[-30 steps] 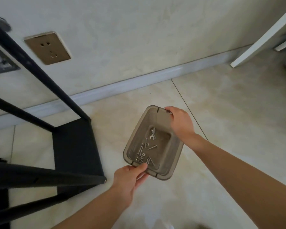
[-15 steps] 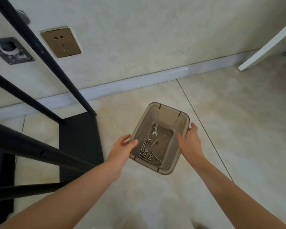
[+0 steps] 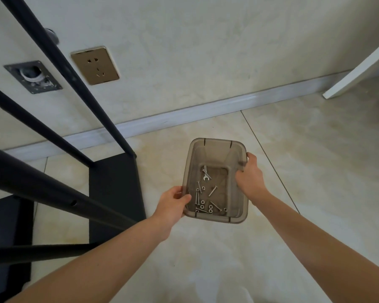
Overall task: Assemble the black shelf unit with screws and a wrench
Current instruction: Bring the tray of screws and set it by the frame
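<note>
hands: left hand (image 3: pixel 174 201) grips the near-left rim of a translucent smoky-grey rectangular plastic bin (image 3: pixel 239 213), thumb hooked over the edge and fingers under it. right hand (image 3: pixel 249 179) grips the right rim toward the far end, fingers curled over the wall into the bin. both hands are closed on the bin; neither holds hardware.

contents: small silver open-end wrench (image 3: pixel 206 174) lying at the far end of the bin floor, its long axis running roughly away from the person. loose silver screws (image 3: pixel 212 190) and small nuts (image 3: pixel 202 207) scattered across the near half, the nearest cluster by the near-left corner.

key relation: the bin's long axis points away from the person, toward the wall. the wrench lies just beside the right hand's fingers; the screws lie closer to the left thumb. judged, the right hand is better placed to lift the wrench, the left the screws.

task's thing: black metal shelf frame (image 3: pixel 53 193) with black flat board (image 3: pixel 116 193), to the left of the bin and apart from it, nearer the left arm.

surroundings: pale tiled floor (image 3: pixel 315 171); gold-toned wall socket (image 3: pixel 95 65).
</note>
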